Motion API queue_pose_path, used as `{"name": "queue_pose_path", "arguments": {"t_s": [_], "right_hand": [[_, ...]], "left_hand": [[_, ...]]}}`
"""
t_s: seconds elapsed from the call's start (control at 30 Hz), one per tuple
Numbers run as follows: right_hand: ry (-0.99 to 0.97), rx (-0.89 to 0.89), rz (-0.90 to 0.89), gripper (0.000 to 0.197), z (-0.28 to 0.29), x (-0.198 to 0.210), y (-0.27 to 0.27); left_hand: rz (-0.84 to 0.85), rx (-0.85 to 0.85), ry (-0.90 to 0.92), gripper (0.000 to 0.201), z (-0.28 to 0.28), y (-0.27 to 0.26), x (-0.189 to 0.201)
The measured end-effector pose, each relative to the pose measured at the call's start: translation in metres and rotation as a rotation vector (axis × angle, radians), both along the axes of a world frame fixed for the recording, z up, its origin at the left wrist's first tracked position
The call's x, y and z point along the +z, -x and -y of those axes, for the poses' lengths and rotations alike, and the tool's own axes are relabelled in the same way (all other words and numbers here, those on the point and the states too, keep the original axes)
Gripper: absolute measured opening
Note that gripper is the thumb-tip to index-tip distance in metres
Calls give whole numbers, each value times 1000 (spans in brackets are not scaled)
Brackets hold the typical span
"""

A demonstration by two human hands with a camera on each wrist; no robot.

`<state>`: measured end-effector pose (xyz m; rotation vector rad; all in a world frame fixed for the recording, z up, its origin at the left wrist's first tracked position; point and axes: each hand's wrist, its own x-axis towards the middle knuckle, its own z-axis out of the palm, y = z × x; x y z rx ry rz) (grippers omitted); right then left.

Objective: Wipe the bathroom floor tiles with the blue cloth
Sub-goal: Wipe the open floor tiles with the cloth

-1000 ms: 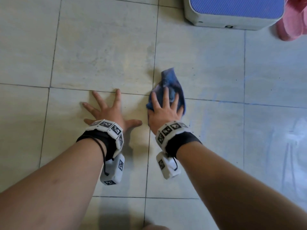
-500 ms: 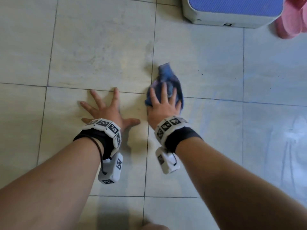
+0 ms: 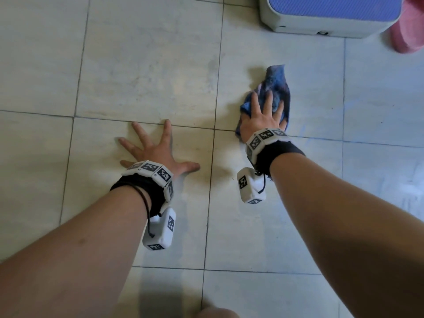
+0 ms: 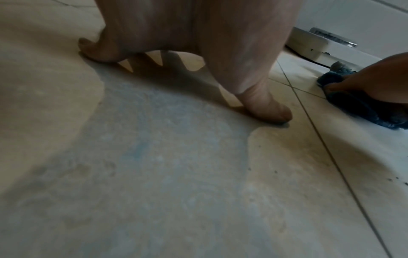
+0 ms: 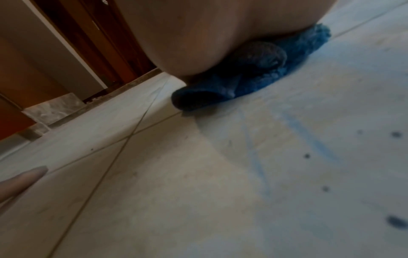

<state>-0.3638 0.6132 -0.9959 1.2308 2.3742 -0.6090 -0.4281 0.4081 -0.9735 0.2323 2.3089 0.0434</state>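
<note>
The right hand [image 3: 261, 118], right of centre in the head view, lay flat on the blue cloth [image 3: 274, 84], fingers straight and slightly spread, pressing the bunched cloth onto the floor tiles [image 3: 146, 72] where it straddled a grout line. The arm reached in from the lower right, nearly straight, wrist low. The left hand [image 3: 158, 152], left of centre, was splayed wide with fingertips and thumb on a tile, holding nothing and seemingly propping the body. Judging by the sheen and faint blue streaks at the right of the frame and below the cloth, that part looked already wiped; the duller tiles at upper left and centre looked untouched, so the job seemed partly done. A blue-topped white stool [image 3: 328, 12] stood at the upper right.
</note>
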Motion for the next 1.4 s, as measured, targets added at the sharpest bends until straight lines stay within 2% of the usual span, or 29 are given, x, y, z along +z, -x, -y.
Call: {"name": "queue_pose_path", "arguments": {"t_s": [0.1, 0.2, 0.4, 0.57, 0.87, 1.17, 1.33, 1.4], "right_hand": [[8, 42, 33, 60, 8, 5, 3], [63, 184, 34, 62, 41, 8, -3], [38, 363, 11, 62, 84, 3, -62], [-7, 418, 4, 60, 81, -1, -92], [-30, 428, -4, 60, 81, -9, -91], [39, 454, -28, 61, 78, -7, -89], [60, 463, -29, 60, 75, -8, -88], [64, 469, -23, 60, 73, -8, -88]], "left_hand": [[7, 6, -2, 133, 0, 1, -2], [-1, 3, -4, 133, 0, 0, -4], [-29, 6, 11, 131, 0, -1, -4], [-45, 4, 12, 129, 1, -2, -5], [-75, -2, 50, 131, 0, 0, -11], [-115, -8, 93, 132, -2, 0, -13], [-142, 15, 90, 127, -7, -7, -8], [-147, 50, 73, 118, -7, -19, -7]]}}
